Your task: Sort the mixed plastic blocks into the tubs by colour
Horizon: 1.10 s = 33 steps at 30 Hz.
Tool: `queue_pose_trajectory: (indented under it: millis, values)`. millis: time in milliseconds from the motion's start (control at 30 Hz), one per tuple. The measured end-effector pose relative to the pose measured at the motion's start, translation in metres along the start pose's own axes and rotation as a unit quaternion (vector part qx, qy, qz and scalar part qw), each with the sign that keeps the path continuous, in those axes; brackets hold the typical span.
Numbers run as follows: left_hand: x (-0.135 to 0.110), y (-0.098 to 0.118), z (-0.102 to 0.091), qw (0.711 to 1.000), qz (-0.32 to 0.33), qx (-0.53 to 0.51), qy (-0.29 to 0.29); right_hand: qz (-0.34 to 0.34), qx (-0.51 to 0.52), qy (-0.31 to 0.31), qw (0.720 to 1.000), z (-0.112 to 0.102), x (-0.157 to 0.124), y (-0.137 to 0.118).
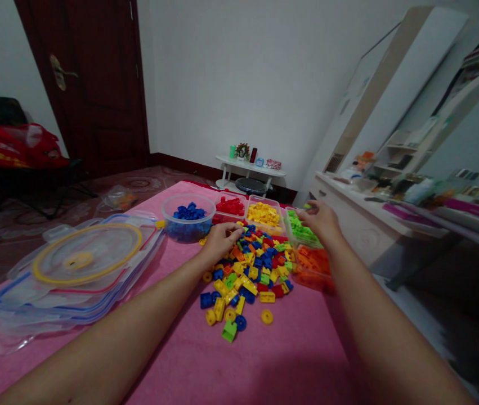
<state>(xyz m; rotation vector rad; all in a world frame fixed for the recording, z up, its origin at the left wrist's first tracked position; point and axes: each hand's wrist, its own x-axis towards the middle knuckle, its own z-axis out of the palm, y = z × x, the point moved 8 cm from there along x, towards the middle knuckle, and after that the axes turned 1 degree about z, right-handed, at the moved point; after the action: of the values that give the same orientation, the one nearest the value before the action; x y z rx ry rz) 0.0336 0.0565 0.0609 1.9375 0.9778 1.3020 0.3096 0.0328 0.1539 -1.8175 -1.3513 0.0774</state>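
Left hand (221, 239) is resting palm-down on the far left edge of the pile (251, 270), fingers curling into the blocks. The grip is narrow, but whether it is pinching a block I cannot tell: the fingertips are hiding among the pieces.

Right hand (322, 220) is hovering over the green tub (302, 232), grip narrow, and it is showing a speck of light green at the fingertips, so it looks to be pinching a green block (307, 206) just above the tub's far rim.

The pile is lying between the two forearms, stretching from the tubs back toward the person. It is sitting directly under the left hand, and down and to the left of the right.

Just beside the pile on the right, the orange tub (313, 264) is sitting nearer than the green one. Beyond the pile, the yellow tub (263, 214), red tub (229, 206) and blue bowl (187, 218) are lining up in a row. Well left, clear lids (83, 264) are stacking up on the pink cloth (273, 360).
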Motion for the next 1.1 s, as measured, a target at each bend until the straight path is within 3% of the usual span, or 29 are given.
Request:
queue_pose_trajectory:
  millis: [67, 167, 333, 433, 567, 733, 933, 1100]
  values:
    - [-0.001, 0.002, 0.001, 1.0, 0.009, 0.015, -0.004, -0.028, -0.074, 0.02, 0.997, -0.006, 0.007, -0.003]
    - [-0.003, 0.006, 0.006, 0.999, 0.029, 0.04, -0.018, -0.068, -0.117, -0.008, 0.991, 0.001, -0.001, -0.015]
    - [-0.007, 0.008, 0.013, 0.994, 0.048, 0.086, -0.051, -0.114, -0.084, -0.13, 0.981, 0.046, -0.043, -0.036]
    - [-0.009, 0.011, 0.015, 0.988, 0.064, 0.126, -0.063, -0.125, -0.16, -0.188, 0.961, 0.075, -0.069, -0.039]
    - [-0.017, 0.026, 0.029, 0.959, 0.139, 0.21, -0.13, -0.121, -0.288, -0.189, 0.931, 0.093, -0.091, -0.036]
    - [-0.025, 0.037, 0.047, 0.913, 0.196, 0.294, -0.204, -0.124, -0.304, -0.197, 0.924, 0.098, -0.101, -0.034]
    - [-0.022, 0.032, 0.042, 0.93, 0.176, 0.27, -0.175, -0.125, -0.265, -0.19, 0.937, 0.099, -0.102, -0.03]
    - [-0.018, 0.019, 0.034, 0.959, 0.12, 0.215, -0.143, -0.125, -0.189, -0.198, 0.954, 0.101, -0.099, -0.029]
